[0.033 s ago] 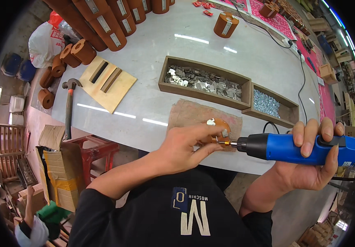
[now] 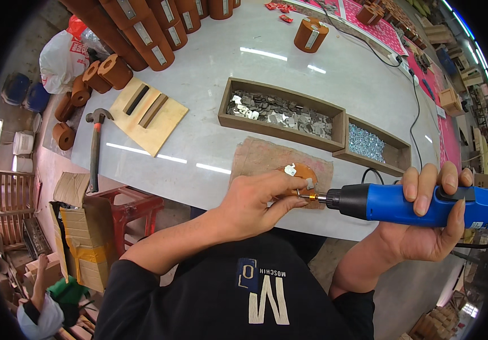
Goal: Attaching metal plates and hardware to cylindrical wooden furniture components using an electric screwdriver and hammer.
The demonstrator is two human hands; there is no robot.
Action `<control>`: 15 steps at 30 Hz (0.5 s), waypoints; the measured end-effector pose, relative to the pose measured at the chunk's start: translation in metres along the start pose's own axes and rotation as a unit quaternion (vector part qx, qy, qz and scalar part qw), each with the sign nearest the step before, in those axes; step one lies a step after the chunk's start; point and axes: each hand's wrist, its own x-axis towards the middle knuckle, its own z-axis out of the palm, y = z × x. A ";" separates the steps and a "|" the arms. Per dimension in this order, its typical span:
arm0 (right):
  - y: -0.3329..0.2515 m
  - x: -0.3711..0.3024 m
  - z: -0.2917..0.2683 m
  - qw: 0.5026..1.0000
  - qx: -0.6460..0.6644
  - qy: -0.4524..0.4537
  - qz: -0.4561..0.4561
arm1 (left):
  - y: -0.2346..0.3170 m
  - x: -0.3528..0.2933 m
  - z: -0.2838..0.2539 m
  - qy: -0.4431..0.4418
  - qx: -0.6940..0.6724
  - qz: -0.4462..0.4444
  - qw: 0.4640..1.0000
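Note:
My right hand [image 2: 433,212] is wrapped around a blue electric screwdriver [image 2: 394,204] with a black nose, held level and pointing left. Its gold-coloured bit [image 2: 313,198] reaches the fingertips of my left hand [image 2: 261,204]. There, thumb and forefinger pinch a small screw [image 2: 299,193] at the bit's tip. Just beyond these fingers, a round reddish-brown wooden piece [image 2: 306,173] lies on a brown cloth [image 2: 252,156], partly hidden by my left hand. A shiny metal plate [image 2: 290,170] and a duller one [image 2: 310,183] sit on it.
Beyond the cloth stand a wooden tray of metal plates [image 2: 225,118] and a smaller tray of screws [image 2: 405,158]. A hammer [image 2: 95,141] and a board with two strips [image 2: 167,122] lie left. Brown cylinders [image 2: 159,56] are stacked far left; another [image 2: 311,35] stands alone. A cord [image 2: 415,113] runs right.
My hands and the screwdriver hold nearly the same position, with the bit a touch further right. At the lower left, another person has shifted slightly.

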 end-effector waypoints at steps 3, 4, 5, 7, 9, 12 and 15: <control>0.002 0.001 -0.001 1.000 -0.004 0.014 -0.002 | -0.003 -0.001 0.000 0.014 0.065 0.066 0.996; 0.002 0.002 -0.001 1.000 -0.002 0.014 -0.003 | -0.003 0.000 0.000 0.016 0.065 0.066 0.996; 0.002 0.001 -0.001 1.000 -0.002 0.015 -0.003 | -0.003 -0.001 0.000 0.017 0.070 0.057 0.996; 0.002 0.002 0.004 1.000 -0.004 0.021 -0.002 | -0.002 0.000 0.001 0.018 0.074 0.047 0.996; 0.001 0.003 0.004 1.000 -0.005 0.027 -0.003 | 0.000 0.003 0.000 0.026 0.057 0.047 0.997; 0.006 0.004 -0.003 1.000 0.004 0.023 -0.003 | 0.002 0.003 -0.003 0.025 0.064 0.042 0.997; 0.010 0.005 0.000 1.000 0.011 0.023 0.002 | 0.000 0.005 -0.003 0.030 0.065 0.040 0.997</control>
